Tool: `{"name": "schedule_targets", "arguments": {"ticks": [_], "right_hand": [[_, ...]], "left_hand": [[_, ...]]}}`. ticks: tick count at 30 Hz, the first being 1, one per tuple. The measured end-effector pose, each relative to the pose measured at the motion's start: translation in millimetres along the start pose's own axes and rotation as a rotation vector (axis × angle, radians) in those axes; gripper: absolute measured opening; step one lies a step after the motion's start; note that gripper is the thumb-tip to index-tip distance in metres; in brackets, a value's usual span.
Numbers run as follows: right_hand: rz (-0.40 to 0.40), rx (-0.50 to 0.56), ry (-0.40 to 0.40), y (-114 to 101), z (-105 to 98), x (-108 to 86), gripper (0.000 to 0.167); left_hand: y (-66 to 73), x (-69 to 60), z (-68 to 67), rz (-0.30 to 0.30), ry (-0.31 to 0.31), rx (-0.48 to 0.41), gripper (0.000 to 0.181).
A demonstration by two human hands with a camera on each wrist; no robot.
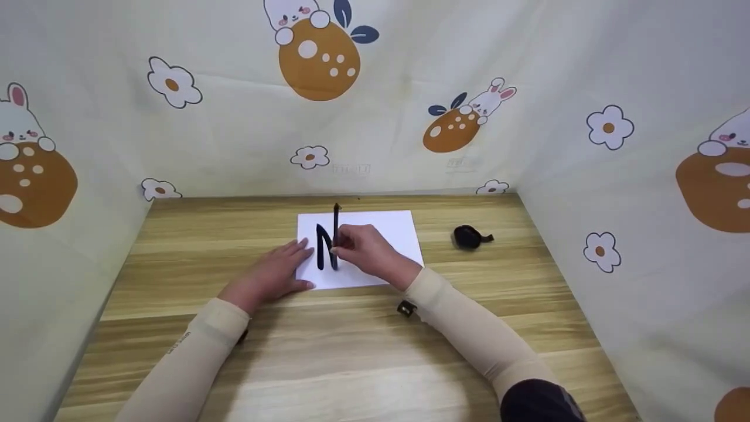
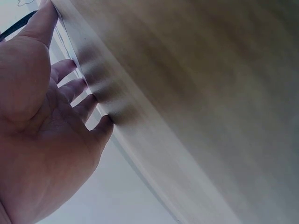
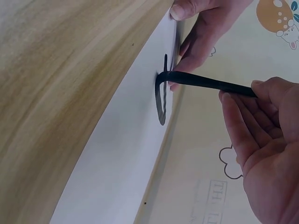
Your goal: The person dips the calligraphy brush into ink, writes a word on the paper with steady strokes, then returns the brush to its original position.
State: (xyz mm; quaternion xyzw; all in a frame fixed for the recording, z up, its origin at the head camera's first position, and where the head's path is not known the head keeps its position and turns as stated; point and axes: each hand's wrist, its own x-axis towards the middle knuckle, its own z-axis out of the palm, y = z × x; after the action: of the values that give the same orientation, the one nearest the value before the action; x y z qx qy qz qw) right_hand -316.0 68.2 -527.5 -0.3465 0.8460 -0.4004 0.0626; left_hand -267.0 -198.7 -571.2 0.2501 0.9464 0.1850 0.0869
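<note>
A slim black calligraphy brush (image 1: 336,218) stands nearly upright over a white sheet of paper (image 1: 384,221). My right hand (image 1: 368,251) pinches its handle between thumb and fingers. In the right wrist view the brush (image 3: 210,83) meets the paper at its dark tip, on a wet black stroke. Thick black strokes (image 1: 320,249) on the sheet form a shape like an N, partly covered by the brush. Fingers spread, my left hand (image 1: 275,269) rests on the sheet's left edge. The left wrist view shows this hand (image 2: 51,126) from the palm side, fingertips down on the surface.
To the right of the paper sits a small black round dish (image 1: 467,237) with a short tail-like handle. The wood-grain table (image 1: 328,351) is bordered by a patterned cloth (image 1: 234,135) at the back and on both sides.
</note>
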Motion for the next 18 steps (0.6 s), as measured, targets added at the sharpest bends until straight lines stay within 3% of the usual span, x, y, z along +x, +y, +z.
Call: {"name": "schedule_targets", "arguments": {"ticks": [18], "right_hand": [[0.009,0.044,0.053,1.1,-3.7,5.3,0.006]], "left_hand": [[0.9,1.6,-0.9,-0.008,-0.006,-0.002,0.085]]}}
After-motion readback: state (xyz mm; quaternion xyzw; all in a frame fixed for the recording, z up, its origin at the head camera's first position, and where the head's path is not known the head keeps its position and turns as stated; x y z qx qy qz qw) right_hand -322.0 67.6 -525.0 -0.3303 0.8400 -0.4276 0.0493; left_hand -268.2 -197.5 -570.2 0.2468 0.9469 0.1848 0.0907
